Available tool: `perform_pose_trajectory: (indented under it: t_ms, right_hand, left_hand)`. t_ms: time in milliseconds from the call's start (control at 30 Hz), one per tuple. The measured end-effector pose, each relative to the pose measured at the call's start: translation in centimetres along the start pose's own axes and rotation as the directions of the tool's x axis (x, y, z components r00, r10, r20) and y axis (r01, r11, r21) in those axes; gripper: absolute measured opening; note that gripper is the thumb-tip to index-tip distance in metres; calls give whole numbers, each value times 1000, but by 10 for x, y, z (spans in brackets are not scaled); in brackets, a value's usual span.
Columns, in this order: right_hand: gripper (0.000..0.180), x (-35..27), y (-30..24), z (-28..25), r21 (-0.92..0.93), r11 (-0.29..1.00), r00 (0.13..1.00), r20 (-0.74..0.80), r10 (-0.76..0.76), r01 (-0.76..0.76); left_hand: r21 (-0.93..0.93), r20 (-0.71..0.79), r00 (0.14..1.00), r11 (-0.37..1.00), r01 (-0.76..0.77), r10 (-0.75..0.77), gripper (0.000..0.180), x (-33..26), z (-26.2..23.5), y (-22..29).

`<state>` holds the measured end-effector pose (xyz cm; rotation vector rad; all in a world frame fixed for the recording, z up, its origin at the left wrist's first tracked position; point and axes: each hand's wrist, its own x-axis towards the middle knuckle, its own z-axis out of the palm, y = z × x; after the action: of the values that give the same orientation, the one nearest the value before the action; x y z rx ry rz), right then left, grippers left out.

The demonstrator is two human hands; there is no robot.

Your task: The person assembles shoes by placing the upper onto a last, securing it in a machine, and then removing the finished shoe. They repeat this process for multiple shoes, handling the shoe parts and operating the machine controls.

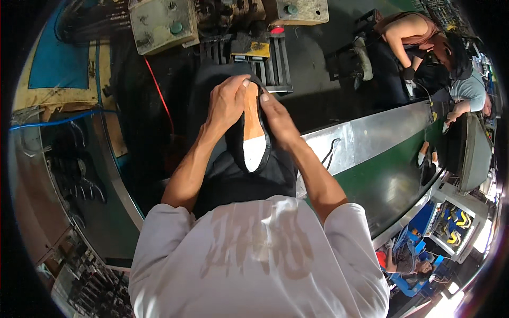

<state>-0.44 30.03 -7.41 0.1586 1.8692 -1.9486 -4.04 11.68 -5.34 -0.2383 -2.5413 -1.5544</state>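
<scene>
In front of me lies a black shoe upper (pixel 254 124), its underside turned up and showing a tan insole at the far part and a white patch at the near, pointed end. My left hand (pixel 228 102) grips its far left edge, with the thumb pressed near the tip of the tan part. My right hand (pixel 278 117) holds the right edge, thumb on the black rim, slightly smeared by motion. The shoe rests over my dark-clothed lap. Most fingers of both hands are hidden beneath it.
Ahead stands a machine with a grey control box (pixel 165 25) and a slatted metal rack (pixel 275 66). A green conveyor (pixel 384 193) with a metal edge runs on my right, carrying shoes (pixel 423 153). Other people (pixel 411 40) work beyond it. Dark parts lie on a left bench (pixel 119 222).
</scene>
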Motion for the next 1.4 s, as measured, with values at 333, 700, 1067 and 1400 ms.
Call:
perform_pose_trajectory:
  t_ms: [333, 700, 1067, 1400]
  right_hand:
    - [84, -43, -34, 30, -672, 709, 920, -106, -378, 214]
    - [81, -99, -25, -6, -929, 183, 891, 232, -390, 322]
    - [67, -92, -41, -27, -835, 424, 845, 87, -528, 351]
    - [79, -22, -152, -67, -926, 233, 747, 72, -661, 296]
  left_hand:
    - [54, 37, 998, 997, 48, -50, 23, 8, -7, -20]
    - [-255, 168, 975, 949, 183, -143, 32, 36, 20, -22]
    - [-152, 85, 986, 976, 154, -142, 49, 85, -3, -53]
    - [-838, 429, 861, 235, 493, -274, 57, 365, -85, -14]
